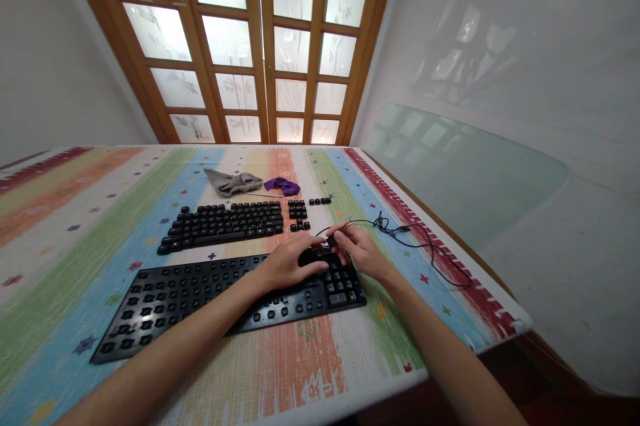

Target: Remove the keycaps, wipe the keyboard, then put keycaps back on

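A black keyboard frame (200, 296) with most keycaps removed lies on the striped tablecloth (310, 359). Its number pad at the right end still has several keycaps. My left hand (287, 263) rests on the frame beside the number pad, fingers curled over it. My right hand (357, 247) is at the frame's top right corner, fingers pinched on a small black keycap (331, 241). Rows of loose black keycaps (225, 223) are laid out in keyboard order behind the frame.
A grey cloth (233, 181) and a purple cloth (281, 185) lie behind the keycaps. The keyboard's black cable (420, 239) trails to the right near the table edge. A glass panel leans on the right wall. Wooden doors stand behind.
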Demonstrator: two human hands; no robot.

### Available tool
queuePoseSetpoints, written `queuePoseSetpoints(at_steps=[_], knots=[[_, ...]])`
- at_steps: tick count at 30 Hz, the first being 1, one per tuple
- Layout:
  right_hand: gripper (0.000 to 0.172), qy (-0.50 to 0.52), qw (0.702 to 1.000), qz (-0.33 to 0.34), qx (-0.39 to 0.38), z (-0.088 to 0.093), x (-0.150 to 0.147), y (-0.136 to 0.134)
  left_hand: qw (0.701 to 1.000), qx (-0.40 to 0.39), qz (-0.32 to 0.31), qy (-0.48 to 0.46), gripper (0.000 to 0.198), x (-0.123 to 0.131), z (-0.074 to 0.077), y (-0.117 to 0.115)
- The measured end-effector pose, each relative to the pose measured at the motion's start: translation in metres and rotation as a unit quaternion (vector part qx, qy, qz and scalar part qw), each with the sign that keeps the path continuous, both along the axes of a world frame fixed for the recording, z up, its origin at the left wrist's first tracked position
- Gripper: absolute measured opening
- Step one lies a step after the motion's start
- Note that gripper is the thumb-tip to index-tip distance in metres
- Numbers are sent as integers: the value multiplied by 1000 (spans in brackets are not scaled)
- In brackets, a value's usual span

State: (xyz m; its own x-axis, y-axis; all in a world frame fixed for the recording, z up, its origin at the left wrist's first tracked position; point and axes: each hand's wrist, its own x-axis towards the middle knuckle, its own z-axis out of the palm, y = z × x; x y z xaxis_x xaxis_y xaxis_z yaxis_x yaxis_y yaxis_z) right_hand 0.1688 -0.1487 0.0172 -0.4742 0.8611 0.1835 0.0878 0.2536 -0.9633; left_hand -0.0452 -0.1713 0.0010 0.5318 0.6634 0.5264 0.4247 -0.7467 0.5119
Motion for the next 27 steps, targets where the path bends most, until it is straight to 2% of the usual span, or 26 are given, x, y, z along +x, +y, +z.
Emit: queuePoseSetpoints(at_steps=[10,18,27], knots=[[46,21,1000,21,6,1,4,3,998,-47,16,-41,33,-2,2,1],[45,42,997,69,-2,1,6,5,993,-97,-10,-60,37,-8,8,4],[48,56,997,52,-29,2,6,6,987,-134,5,-90,32,-8,10,4]])
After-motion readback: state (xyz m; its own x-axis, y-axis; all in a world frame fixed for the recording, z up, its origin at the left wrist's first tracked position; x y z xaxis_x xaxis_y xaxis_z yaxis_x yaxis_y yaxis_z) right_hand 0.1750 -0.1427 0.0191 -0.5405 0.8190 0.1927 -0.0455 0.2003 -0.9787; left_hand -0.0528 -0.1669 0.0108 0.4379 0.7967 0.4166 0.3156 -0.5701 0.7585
